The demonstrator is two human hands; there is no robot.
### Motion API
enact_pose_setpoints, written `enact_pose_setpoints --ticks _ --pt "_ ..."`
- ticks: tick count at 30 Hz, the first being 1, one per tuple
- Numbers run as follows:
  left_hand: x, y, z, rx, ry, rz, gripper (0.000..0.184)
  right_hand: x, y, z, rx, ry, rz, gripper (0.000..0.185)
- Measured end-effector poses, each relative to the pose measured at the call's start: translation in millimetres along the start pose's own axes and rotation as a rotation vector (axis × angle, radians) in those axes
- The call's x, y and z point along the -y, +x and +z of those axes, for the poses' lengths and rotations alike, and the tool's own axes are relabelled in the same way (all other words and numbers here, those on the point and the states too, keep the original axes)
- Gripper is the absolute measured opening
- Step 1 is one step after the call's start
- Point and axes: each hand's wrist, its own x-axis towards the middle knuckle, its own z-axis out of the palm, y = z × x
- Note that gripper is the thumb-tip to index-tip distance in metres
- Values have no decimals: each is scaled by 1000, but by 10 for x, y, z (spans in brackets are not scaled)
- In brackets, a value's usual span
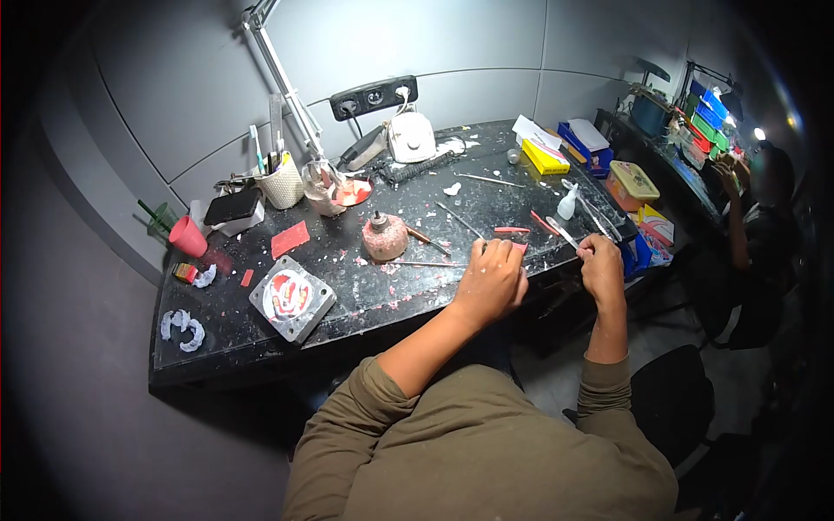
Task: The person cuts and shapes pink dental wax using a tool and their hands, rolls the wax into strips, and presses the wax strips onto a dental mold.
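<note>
My left hand [491,282] is closed at the front edge of the black bench, with a pink piece [520,247] showing at its fingertips; the rest of what it grips is hidden. To the right, my right hand [601,267] is closed on a pale, flat-bladed tool [563,232] that points up and left. Red strips [512,230] lie just beyond my hands. A thin metal tool [460,220] lies behind my left hand. Left of that hand stands a pink-crusted burner [384,236], beside a brown-handled tool [428,240].
A metal flask [293,300] with red and white contents, a pink sheet [290,240] and white arch pieces [182,330] lie left. A lamp arm [285,74] rises behind. Boxes [546,157] and a small bottle [567,205] stand right. Another person's arm [738,217] shows far right.
</note>
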Motion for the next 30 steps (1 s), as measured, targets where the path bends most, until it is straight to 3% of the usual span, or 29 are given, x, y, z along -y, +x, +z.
enact_pose_setpoints --ticks 2,6,8,9,11,12,17,21,23,25,28,30 --pt "-26 9 -45 106 38 -4 42 -15 2 34 -53 -99 -77 9" --pt "-40 15 -95 161 -3 10 50 -130 37 143 -176 -125 -94 11" --pt "-35 14 -72 187 32 21 58 -188 90 207 -290 311 -64 12" --pt "-26 11 -53 187 31 22 58 -229 124 263 -291 310 -63 12" --pt "-13 1 -13 101 81 54 63 -309 169 355 -204 1223 23 11" --pt "-11 -2 -3 102 79 55 63 -167 127 303 -161 1330 -7 11" --pt "-58 45 -118 347 36 -58 67 89 22 314 -116 1201 -111 10" --pt "-49 12 -76 330 75 -26 69 295 -122 317 -45 1001 -224 13" --pt "-27 -10 -32 173 132 38 70 346 -181 311 -15 881 -281 16" --pt "-38 14 -76 248 72 9 71 504 -273 294 -33 841 -277 16" --pt "22 -32 11 292 57 9 74 472 -284 222 -57 475 -576 24" --pt "43 -48 52 263 77 34 74 450 -266 271 -68 454 -633 23"
